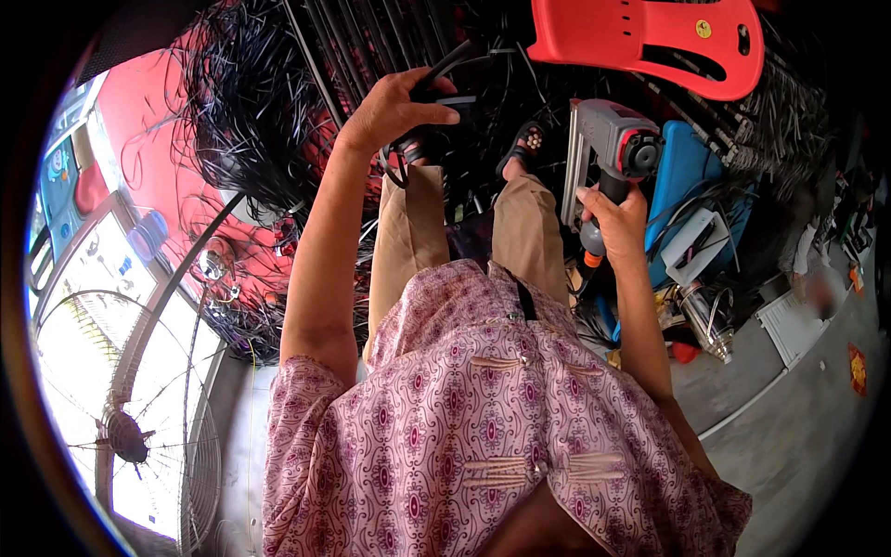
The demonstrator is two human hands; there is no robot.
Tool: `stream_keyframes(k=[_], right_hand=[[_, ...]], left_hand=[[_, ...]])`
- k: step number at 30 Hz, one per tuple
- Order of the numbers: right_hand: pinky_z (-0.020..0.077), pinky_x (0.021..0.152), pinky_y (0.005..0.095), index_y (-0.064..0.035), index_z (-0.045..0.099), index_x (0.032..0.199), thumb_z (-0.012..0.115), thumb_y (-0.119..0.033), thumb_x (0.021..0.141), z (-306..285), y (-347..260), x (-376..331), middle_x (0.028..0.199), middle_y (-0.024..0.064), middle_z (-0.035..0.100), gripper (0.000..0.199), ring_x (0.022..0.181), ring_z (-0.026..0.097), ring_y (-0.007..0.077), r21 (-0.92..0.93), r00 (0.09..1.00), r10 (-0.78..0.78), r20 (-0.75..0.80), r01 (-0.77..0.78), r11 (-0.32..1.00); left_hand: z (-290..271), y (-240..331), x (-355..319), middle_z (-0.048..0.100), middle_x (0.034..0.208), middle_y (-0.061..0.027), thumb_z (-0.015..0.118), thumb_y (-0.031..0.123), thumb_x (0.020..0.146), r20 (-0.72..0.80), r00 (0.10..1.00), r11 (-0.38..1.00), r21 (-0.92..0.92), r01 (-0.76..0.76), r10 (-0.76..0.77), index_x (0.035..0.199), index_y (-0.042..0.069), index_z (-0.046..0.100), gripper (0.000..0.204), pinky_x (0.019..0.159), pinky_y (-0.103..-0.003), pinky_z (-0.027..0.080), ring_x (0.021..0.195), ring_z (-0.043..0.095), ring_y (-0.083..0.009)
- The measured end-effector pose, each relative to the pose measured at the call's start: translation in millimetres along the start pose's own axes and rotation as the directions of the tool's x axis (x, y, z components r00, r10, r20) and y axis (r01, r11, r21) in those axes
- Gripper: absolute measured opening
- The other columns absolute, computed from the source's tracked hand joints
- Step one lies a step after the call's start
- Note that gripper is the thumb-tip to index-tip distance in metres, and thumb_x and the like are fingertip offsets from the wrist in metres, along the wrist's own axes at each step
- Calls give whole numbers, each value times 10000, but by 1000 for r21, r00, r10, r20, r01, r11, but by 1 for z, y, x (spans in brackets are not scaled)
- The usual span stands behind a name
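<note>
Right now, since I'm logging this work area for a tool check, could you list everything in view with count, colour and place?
Power tool: one, grey and black, held right of centre
Held strips: count unclear, black, top centre
Loose strips: too many to count, black, heaped upper left
Chair: one, red, top right
Plastic panel: one, blue, right of the tool
Holder: one, white, right
Cylinder: one, silvery, lower right
Fan: one, dark hub, lower left
Sandals: two, black, top centre
Trousers: one pair, tan, centre
Shirt: one, pink-purple pattern, bottom centre
Left grip: one, bare, on the held strips
Right grip: one, bare, around the tool's handle
</note>
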State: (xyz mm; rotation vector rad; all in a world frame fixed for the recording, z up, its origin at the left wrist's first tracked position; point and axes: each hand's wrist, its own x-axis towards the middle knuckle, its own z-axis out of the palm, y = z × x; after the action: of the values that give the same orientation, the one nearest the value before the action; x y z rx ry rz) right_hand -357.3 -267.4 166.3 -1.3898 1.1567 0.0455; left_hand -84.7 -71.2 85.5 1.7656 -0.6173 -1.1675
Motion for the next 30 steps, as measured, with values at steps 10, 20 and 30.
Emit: stream_keyframes(k=[10,20,30], right_hand=[[444,544,252,-20,602,776,738,-91,817,5,3,-3,663,10,589,159,557,560,88,-28,998,-22,64,24,999],[443,547,250,-27,589,790,736,-92,818,5,7,-2,663,2,574,163,562,555,86,41,999,-11,49,9,999],[443,547,250,-37,585,798,740,-121,810,5,0,1,664,4,572,177,563,552,87,34,999,-14,41,12,999]], left_hand=[[5,-3,0,654,747,-50,623,302,917,-57,985,984,-70,161,-165,959,-17,684,327,615,-261,493,638,597,-100],[24,6,-30,700,793,-100,554,242,961,-540,842,967,221,126,14,940,-35,659,297,662,-277,523,687,682,-171],[0,17,-61,590,705,-8,546,233,998,-678,718,917,-371,-148,-159,912,25,656,251,626,-258,452,628,541,-107]])
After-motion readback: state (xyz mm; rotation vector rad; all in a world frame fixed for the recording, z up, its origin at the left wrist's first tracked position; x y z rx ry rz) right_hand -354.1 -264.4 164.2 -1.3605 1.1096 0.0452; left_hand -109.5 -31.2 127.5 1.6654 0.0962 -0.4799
